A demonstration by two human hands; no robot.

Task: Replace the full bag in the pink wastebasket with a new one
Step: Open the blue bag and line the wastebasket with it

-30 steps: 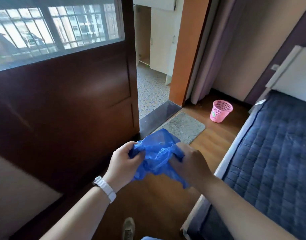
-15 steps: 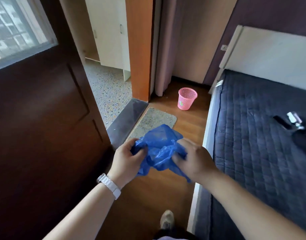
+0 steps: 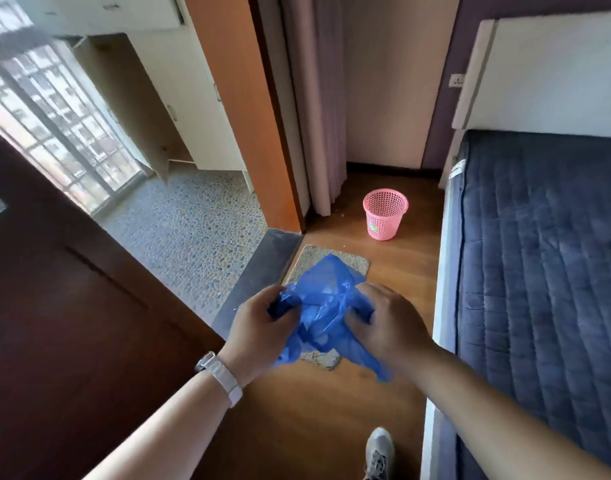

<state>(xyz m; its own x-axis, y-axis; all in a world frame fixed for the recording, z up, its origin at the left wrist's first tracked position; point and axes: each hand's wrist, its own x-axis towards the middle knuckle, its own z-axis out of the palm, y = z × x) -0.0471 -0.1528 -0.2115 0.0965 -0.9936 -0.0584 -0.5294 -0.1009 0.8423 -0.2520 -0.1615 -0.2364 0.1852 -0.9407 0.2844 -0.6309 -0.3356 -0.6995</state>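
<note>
pink wastebasket [image 3: 385,214] now nearer, both hands' grip closed on blue bag [image 3: 326,308]

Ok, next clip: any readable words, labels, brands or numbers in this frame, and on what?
No text can be read.
Pink wastebasket: a colourful sticker on its side, too small and blurred to read.
Blue bag, held in both hands: no print visible.
White tag at the mattress corner: blurred, unreadable.

The bag [image 3: 326,313] hangs between your left hand [image 3: 259,330] and right hand [image 3: 388,327], above the mat [image 3: 345,263]. The wastebasket [image 3: 385,214] stands beyond on the floor [image 3: 401,265], left of the bed [image 3: 539,254].
</note>
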